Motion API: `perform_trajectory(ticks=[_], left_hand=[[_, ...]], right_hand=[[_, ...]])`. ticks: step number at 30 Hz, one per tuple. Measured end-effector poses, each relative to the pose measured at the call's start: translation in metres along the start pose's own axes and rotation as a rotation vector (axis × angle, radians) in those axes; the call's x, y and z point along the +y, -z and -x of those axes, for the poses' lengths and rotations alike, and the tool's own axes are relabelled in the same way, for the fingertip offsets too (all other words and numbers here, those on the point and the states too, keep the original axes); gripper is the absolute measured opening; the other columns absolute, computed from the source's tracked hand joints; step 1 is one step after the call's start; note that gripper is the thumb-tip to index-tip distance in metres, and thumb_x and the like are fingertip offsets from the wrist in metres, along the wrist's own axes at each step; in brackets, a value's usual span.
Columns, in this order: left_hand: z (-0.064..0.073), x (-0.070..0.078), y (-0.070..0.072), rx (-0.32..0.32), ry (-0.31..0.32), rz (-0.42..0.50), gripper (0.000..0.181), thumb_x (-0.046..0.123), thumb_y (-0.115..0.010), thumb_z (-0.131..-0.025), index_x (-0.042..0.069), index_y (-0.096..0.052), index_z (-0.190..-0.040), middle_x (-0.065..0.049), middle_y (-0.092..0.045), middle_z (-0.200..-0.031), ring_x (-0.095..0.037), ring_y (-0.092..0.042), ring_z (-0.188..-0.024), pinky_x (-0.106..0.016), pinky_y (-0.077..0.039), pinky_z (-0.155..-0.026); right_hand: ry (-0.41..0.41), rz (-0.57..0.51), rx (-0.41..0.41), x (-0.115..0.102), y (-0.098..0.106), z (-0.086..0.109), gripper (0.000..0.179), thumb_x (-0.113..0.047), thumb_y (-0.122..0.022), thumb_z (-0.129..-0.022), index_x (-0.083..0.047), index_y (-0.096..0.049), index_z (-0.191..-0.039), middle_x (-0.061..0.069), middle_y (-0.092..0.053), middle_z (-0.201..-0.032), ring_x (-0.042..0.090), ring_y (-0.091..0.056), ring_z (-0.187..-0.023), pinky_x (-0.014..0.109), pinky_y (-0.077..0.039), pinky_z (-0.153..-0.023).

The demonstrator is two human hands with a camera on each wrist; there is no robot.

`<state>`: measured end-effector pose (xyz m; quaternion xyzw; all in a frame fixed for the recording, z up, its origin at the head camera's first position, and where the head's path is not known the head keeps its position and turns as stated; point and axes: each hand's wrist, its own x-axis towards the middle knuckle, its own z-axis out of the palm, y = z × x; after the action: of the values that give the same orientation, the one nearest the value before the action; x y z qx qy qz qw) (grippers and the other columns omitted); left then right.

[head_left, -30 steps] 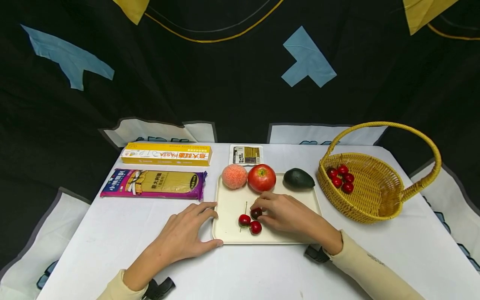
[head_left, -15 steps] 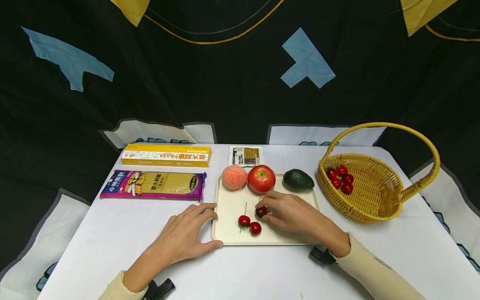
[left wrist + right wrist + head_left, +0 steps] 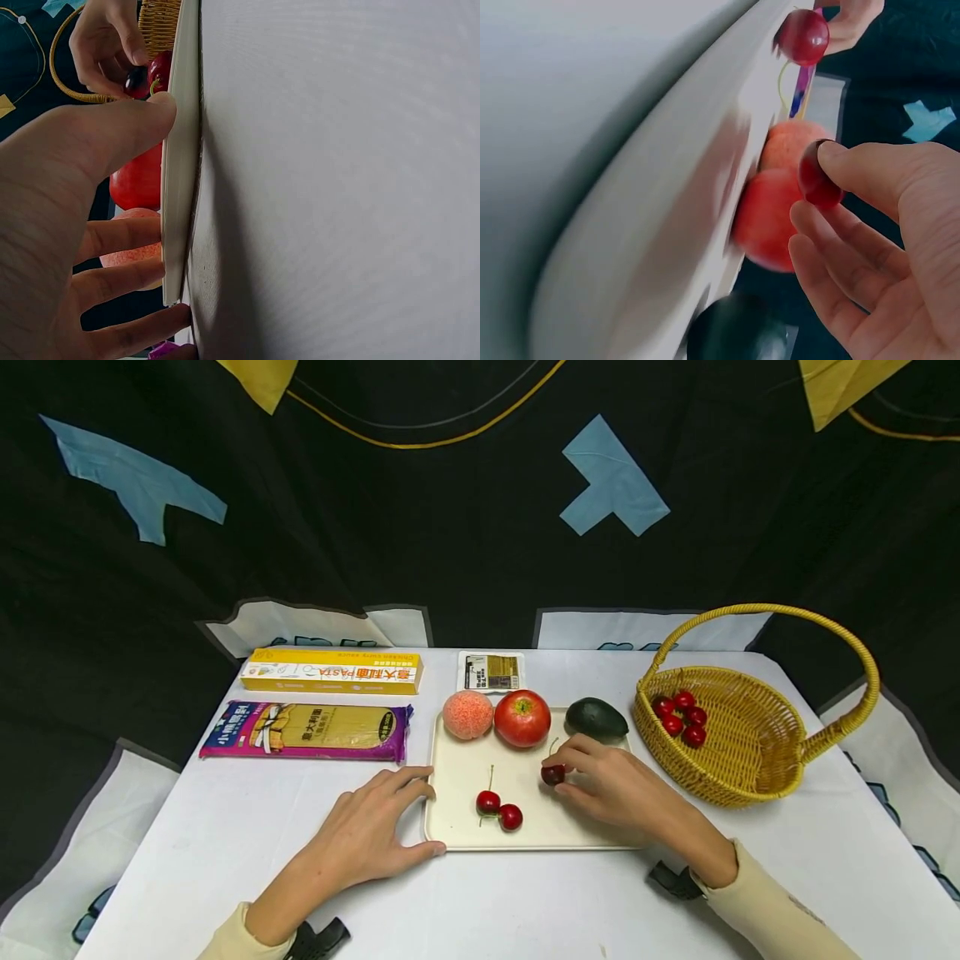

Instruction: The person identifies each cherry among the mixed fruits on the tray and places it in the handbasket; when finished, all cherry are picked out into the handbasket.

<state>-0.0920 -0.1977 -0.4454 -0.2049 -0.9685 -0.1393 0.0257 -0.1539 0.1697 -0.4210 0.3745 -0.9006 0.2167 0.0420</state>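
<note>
My right hand pinches a dark red cherry by thumb and fingertips, over the right half of a cream tray. Two more cherries lie together near the tray's middle, one with its stem pointing up. My left hand rests at the tray's left edge, thumb at the front corner and fingers spread along the side. Along the tray's back sit a pink peach-like fruit, a red apple and a dark green avocado.
A yellow wicker basket with a tall handle stands right of the tray, several cherries inside it. At the left lie a purple pasta packet and a yellow pasta box. Behind the tray is a small sachet.
My right hand has picked the cherry away from the other two and carried it to the right, toward the basket side. The left hand has stayed in place.
</note>
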Motion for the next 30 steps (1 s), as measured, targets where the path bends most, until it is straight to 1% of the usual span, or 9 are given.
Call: perform_trajectory(ticks=[4,6,11,18,20,22,26,27,30], left_hand=[[0.001,0.0,0.0,0.003,-0.004,-0.002,0.061,0.072,-0.083,-0.079,0.03,-0.072,-0.121,0.004,-0.06,-0.154,-0.025,-0.063,-0.132,-0.051,-0.058,-0.072],[0.001,0.0,0.0,0.009,-0.007,-0.002,0.06,0.072,-0.083,-0.079,0.03,-0.072,-0.12,0.004,-0.06,-0.154,-0.025,-0.063,-0.132,-0.051,-0.058,-0.071],[0.001,0.0,-0.001,0.018,-0.011,0.002,0.06,0.072,-0.084,-0.079,0.03,-0.072,-0.12,0.004,-0.06,-0.154,-0.026,-0.063,-0.132,-0.051,-0.058,-0.071],[0.001,-0.001,0.0,0.032,-0.016,-0.004,0.06,0.071,-0.085,-0.078,0.03,-0.072,-0.119,0.004,-0.061,-0.153,-0.025,-0.063,-0.13,-0.05,-0.057,-0.07],[0.001,-0.001,0.0,0.037,-0.017,-0.004,0.06,0.071,-0.085,-0.078,0.03,-0.072,-0.119,0.004,-0.061,-0.153,-0.025,-0.064,-0.13,-0.05,-0.057,-0.069],[0.001,-0.001,-0.001,0.036,-0.018,0.0,0.059,0.071,-0.085,-0.079,0.03,-0.072,-0.119,0.004,-0.061,-0.153,-0.025,-0.064,-0.13,-0.05,-0.057,-0.069],[0.001,-0.001,-0.001,0.027,-0.015,0.006,0.059,0.071,-0.084,-0.079,0.03,-0.072,-0.119,0.005,-0.061,-0.153,-0.025,-0.063,-0.13,-0.051,-0.057,-0.069],[0.001,-0.001,-0.001,0.026,-0.016,0.008,0.059,0.071,-0.084,-0.079,0.03,-0.072,-0.119,0.005,-0.061,-0.153,-0.025,-0.063,-0.13,-0.05,-0.057,-0.069],[0.001,-0.001,-0.001,0.022,-0.014,0.006,0.06,0.072,-0.084,-0.078,0.03,-0.072,-0.12,0.004,-0.061,-0.153,-0.025,-0.064,-0.13,-0.05,-0.057,-0.07]], right_hand=[[-0.03,0.023,0.035,0.007,0.005,0.008,0.031,-0.018,-0.088,-0.092,-0.021,-0.076,-0.121,-0.003,-0.067,-0.12,0.014,-0.07,-0.088,0.03,-0.059,-0.074],[-0.027,0.027,0.062,0.011,0.008,0.011,0.032,-0.015,-0.089,-0.09,-0.018,-0.077,-0.12,-0.001,-0.067,-0.12,0.017,-0.072,-0.091,0.032,-0.061,-0.074],[0.006,0.036,0.151,0.022,0.017,0.02,0.039,-0.004,-0.091,-0.084,-0.015,-0.076,-0.119,0.002,-0.068,-0.117,0.021,-0.074,-0.092,0.036,-0.064,-0.076],[0.054,0.042,0.257,0.035,0.033,0.029,0.046,0.008,-0.091,-0.077,-0.01,-0.075,-0.116,0.006,-0.068,-0.115,0.022,-0.072,-0.091,0.04,-0.065,-0.072],[0.058,0.065,0.277,0.039,0.037,0.031,0.046,0.008,-0.091,-0.076,-0.01,-0.075,-0.115,0.006,-0.069,-0.114,0.021,-0.07,-0.089,0.038,-0.064,-0.071],[0.057,0.092,0.3,0.043,0.041,0.034,0.046,0.008,-0.092,-0.075,-0.009,-0.076,-0.114,0.006,-0.069,-0.113,0.02,-0.069,-0.09,0.033,-0.062,-0.072],[0.028,0.12,0.339,0.05,0.048,0.04,0.047,0.008,-0.093,-0.074,-0.009,-0.076,-0.114,0.007,-0.07,-0.113,0.021,-0.069,-0.095,0.015,-0.053,-0.084],[0.018,0.124,0.348,0.052,0.05,0.042,0.047,0.008,-0.093,-0.073,-0.009,-0.076,-0.114,0.007,-0.07,-0.113,0.022,-0.069,-0.096,0.012,-0.051,-0.086],[-0.013,0.118,0.363,0.056,0.053,0.046,0.047,0.008,-0.093,-0.074,-0.008,-0.076,-0.114,0.008,-0.07,-0.115,0.022,-0.07,-0.094,0.011,-0.051,-0.085]])
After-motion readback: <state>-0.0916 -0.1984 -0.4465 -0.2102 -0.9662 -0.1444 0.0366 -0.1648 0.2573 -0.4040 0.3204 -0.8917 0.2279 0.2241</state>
